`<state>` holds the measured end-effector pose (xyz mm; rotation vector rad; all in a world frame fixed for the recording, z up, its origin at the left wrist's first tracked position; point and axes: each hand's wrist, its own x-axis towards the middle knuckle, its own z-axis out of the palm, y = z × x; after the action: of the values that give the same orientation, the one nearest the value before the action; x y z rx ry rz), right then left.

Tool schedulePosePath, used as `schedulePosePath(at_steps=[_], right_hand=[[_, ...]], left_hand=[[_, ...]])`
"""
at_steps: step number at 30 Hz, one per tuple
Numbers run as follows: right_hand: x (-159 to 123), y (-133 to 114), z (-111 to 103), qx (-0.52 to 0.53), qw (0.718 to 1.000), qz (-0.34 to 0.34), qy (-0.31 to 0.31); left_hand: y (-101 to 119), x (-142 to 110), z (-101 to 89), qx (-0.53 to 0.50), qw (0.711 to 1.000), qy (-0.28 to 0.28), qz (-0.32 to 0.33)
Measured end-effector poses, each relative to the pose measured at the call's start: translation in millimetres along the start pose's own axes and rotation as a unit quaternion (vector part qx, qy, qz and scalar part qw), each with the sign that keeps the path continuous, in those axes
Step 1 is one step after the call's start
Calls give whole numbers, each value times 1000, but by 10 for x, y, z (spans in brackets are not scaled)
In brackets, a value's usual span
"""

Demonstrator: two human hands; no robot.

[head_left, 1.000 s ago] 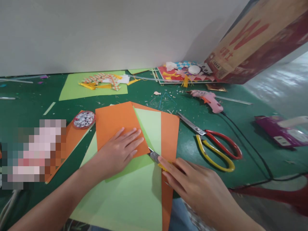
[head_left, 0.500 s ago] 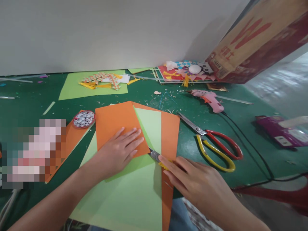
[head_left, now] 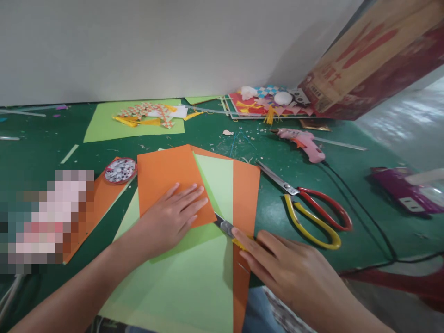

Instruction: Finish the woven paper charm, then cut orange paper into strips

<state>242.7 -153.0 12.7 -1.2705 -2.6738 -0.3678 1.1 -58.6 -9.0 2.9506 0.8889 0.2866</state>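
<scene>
My left hand (head_left: 175,215) lies flat on a square of orange paper (head_left: 166,173), fingers stretched toward its right edge. In my right hand (head_left: 280,259) is a yellow utility knife (head_left: 227,228), its blade tip at the lower right corner of the orange square. Under the square a green sheet (head_left: 194,282) shows, and a larger orange sheet (head_left: 246,194) sticks out to the right of it. Just right of the paper rest scissors (head_left: 294,190) with one red and one yellow handle, their blades pointing toward the sheets.
A pink glue gun (head_left: 303,144) with a black cord lies at the right. Beyond it are a purple tool (head_left: 404,187) and a tall paper bag (head_left: 367,64). A round box of googly eyes (head_left: 120,170) sits left. Paper crafts (head_left: 149,114) lie along the back wall.
My right hand and the utility knife have shifted slightly right and down, away from the orange square. The left hand stays pressed on the paper. The view moved slightly.
</scene>
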Motion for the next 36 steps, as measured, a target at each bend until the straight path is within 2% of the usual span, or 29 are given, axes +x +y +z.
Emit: schedulePosePath(at_steps=[6, 11, 20, 27, 36], right_hand=[[62, 36, 35, 9, 1000, 7, -1], [121, 71, 67, 15, 999, 29, 26], [78, 145, 60, 29, 1000, 5, 2], [136, 133, 68, 34, 998, 39, 25], [224, 174, 81, 26, 999, 45, 12]], left_hand=[[3, -2, 9, 7, 1000, 0, 2], [1, 5, 8, 3, 1000, 8, 5], [3, 4, 9, 2, 1000, 4, 6], [-8, -3, 38, 15, 1000, 10, 10], [2, -3, 26, 32, 999, 13, 15]])
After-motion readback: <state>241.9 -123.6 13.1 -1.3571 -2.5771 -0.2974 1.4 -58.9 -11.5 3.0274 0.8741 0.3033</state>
